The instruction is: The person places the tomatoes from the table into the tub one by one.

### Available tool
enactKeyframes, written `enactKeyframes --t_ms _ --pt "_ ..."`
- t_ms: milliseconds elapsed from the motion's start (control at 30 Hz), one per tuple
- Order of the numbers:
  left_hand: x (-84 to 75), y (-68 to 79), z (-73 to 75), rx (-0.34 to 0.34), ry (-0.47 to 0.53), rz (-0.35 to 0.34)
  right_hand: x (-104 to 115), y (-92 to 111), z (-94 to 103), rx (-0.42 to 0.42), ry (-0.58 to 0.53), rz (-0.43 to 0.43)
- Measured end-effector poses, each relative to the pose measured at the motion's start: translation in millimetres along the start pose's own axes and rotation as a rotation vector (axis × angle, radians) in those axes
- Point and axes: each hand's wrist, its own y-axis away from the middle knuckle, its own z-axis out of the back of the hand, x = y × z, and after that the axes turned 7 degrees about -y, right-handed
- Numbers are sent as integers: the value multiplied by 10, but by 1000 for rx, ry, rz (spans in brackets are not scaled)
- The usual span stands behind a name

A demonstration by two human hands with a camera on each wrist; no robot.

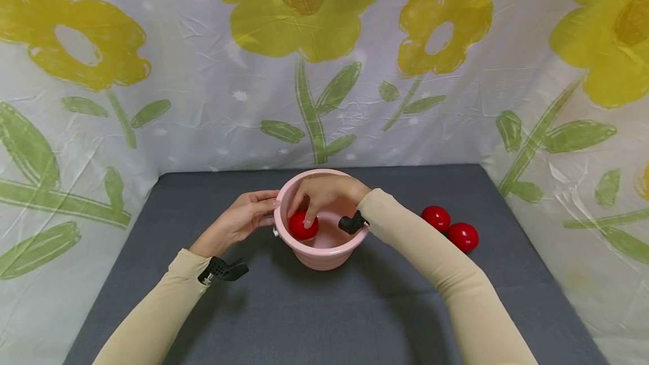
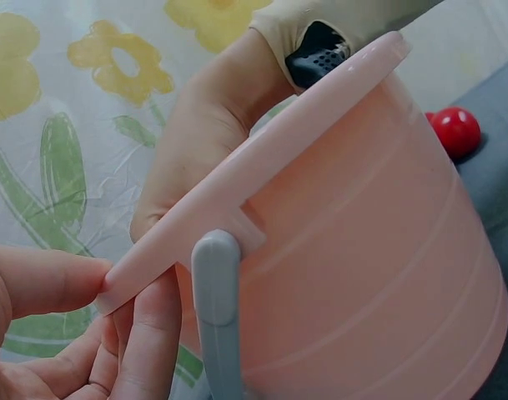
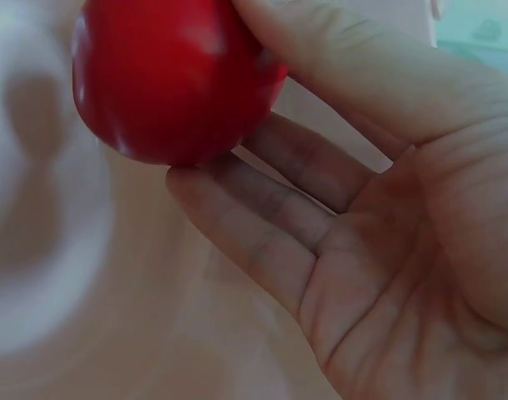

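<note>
A pink bucket [image 1: 324, 252] stands on the dark cloth, its mouth facing up. At its left rim, my left hand [image 1: 243, 216] pinches the lip between thumb and fingers. Beside those fingers, a pale grey handle [image 2: 216, 292] hangs from the bucket's side. My right hand [image 1: 324, 190] reaches down inside the bucket. Thumb and fingertips there hold a glossy red tomato-like ball [image 3: 174, 79], near the bucket's left inner wall. Its top is partly covered by the hand in the head view.
Two more red tomato-like balls [image 1: 436, 218] lie side by side on the dark cloth [image 1: 284, 320], right of the bucket and beyond the right forearm. A curtain [image 1: 203, 117] printed with yellow flowers closes off the back and both sides.
</note>
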Motion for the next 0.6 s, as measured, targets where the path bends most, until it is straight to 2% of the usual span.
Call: enactKeyframes --t_ms 233,467,600 --pt "-10 7 -9 -1 -5 -1 -27 -26 -25 13 30 -16" --pt "7 4 -8 -1 -3 -8 5 7 -13 14 -51 -13" --pt "13 4 -6 9 2 -20 28 25 9 11 -35 -17"
